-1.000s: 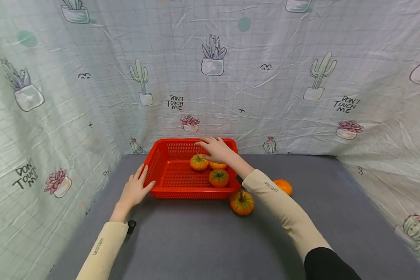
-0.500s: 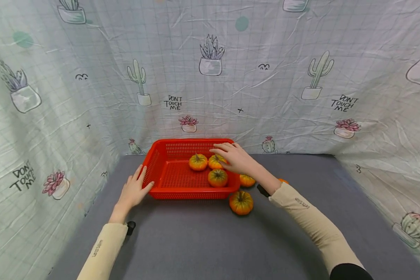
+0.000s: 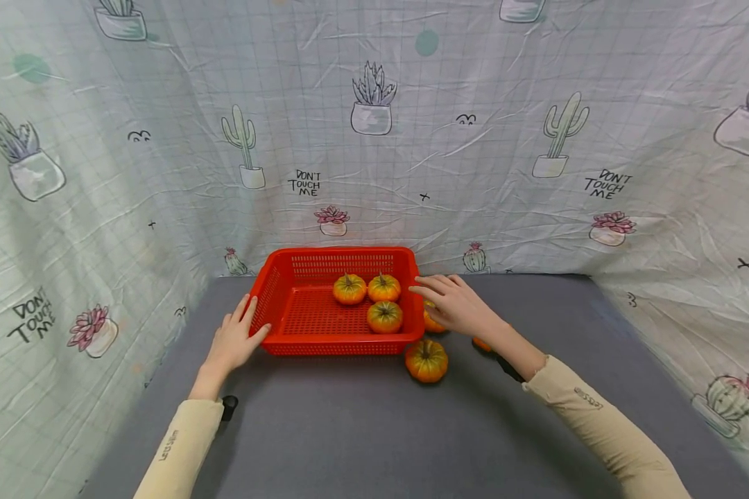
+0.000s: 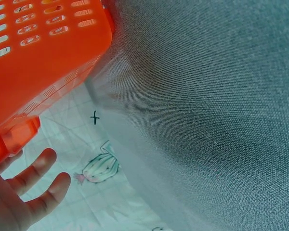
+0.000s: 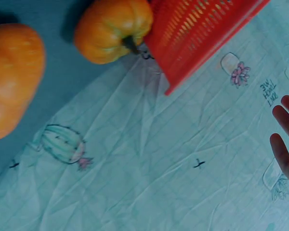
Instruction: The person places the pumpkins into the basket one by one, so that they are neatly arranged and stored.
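Observation:
A red plastic basket (image 3: 343,341) stands on the grey table, with three small orange pumpkins (image 3: 385,317) gathered in its right half. My left hand (image 3: 229,341) rests at the basket's left rim, fingers spread; in the left wrist view its fingers (image 4: 36,171) lie beside the basket's corner. Just beyond the right rim hovers my right hand (image 3: 458,305), loosely extended and holding nothing. Beneath it, partly covered, is an orange pumpkin (image 3: 433,321). Another pumpkin (image 3: 427,361) sits by the basket's front right corner. A further pumpkin (image 3: 483,344) is mostly hidden by the right forearm.
A pale cloth (image 3: 374,173) printed with cacti hangs behind and along both sides of the table (image 3: 349,430). The basket's back edge is close to this cloth. In the right wrist view, two pumpkins (image 5: 113,31) lie on the table outside the basket.
My right hand has moved from above the basket to the right, past its rim, uncovering the pumpkins inside. The left hand has stayed at the left rim.

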### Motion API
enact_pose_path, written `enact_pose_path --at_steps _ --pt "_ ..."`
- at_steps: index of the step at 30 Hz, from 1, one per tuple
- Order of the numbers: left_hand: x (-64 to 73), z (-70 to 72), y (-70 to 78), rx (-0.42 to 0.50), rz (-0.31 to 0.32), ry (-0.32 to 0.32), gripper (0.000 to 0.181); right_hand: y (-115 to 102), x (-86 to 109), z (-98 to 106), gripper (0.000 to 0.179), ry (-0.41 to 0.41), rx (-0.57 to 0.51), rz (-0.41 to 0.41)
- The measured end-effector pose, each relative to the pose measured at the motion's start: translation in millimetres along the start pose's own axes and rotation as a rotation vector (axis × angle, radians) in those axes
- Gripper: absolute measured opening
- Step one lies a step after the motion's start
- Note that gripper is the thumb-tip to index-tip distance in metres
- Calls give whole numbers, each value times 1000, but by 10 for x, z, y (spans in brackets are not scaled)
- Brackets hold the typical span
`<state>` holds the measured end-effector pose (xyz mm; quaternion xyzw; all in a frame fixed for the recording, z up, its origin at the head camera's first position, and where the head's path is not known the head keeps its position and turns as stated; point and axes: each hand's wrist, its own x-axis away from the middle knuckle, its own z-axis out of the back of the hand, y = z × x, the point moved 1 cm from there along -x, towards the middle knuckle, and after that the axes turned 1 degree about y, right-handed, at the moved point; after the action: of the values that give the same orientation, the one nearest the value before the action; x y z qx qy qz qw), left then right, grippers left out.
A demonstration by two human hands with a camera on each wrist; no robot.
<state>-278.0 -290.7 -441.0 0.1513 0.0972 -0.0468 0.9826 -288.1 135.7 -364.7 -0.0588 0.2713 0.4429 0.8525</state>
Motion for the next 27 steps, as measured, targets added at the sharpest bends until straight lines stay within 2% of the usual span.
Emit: enact_pose_path --at_steps 8,15,20,27 --pt "10 8 3 3 6 -4 71 65 349 31 45 -3 17 -53" --pt "10 19 12 -1 -28 24 70 185 679 -40 45 14 32 -94" --pt "16 0 7 0 -28 22 70 243 868 -63 45 -35 52 -208" --pt "13 -3 2 2 -26 24 70 326 1030 -93 55 -134 75 -364"
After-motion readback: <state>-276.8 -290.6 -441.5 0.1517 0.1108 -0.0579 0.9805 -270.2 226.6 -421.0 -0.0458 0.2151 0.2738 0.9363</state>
